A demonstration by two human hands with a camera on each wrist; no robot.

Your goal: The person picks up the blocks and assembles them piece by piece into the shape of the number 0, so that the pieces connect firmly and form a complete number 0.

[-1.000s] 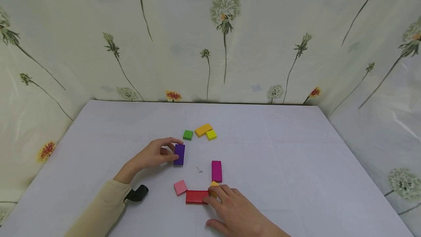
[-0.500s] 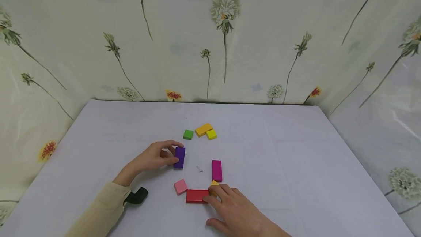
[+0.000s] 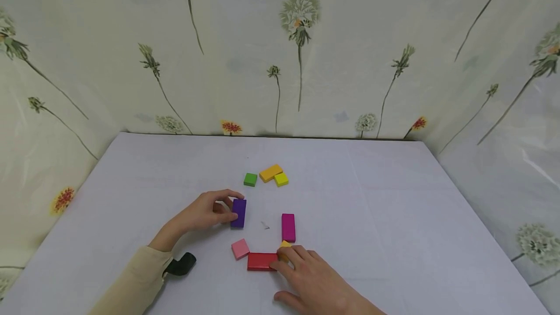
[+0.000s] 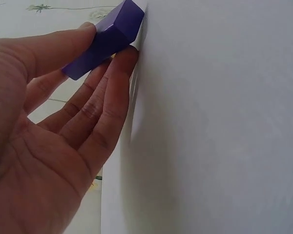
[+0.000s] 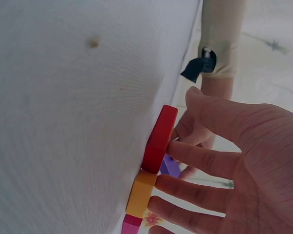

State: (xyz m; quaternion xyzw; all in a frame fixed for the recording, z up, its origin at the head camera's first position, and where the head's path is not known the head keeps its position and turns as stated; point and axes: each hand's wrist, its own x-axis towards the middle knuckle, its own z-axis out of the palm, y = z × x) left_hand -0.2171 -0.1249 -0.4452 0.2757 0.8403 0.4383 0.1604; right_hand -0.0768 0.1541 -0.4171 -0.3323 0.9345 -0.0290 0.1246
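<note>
My left hand (image 3: 205, 212) pinches a purple rectangular block (image 3: 239, 214), thumb on one side and index finger at its far end. In the left wrist view the purple block (image 4: 105, 41) slants close to the white tabletop. My right hand (image 3: 312, 276) has its fingers extended, with fingertips at a red block (image 3: 259, 261) and at a yellow-orange block (image 5: 141, 194) beside it, mostly covered by the fingers in the head view. A pink square block (image 3: 240, 249) sits at the red block's left corner. Beyond the yellow-orange block stands a magenta block (image 3: 288, 227).
Farther back lie a green block (image 3: 250, 179), an orange block (image 3: 270, 173) and a yellow block (image 3: 281, 179) against the orange one. A small scrap (image 3: 265, 225) lies amid the blocks. A black device (image 3: 181, 264) hangs at the left cuff. Floral sheeting (image 3: 341, 62) surrounds the white table (image 3: 393, 193).
My left hand has moved the purple block a little toward me, away from the green block and nearer the pink one. My right hand stays in place.
</note>
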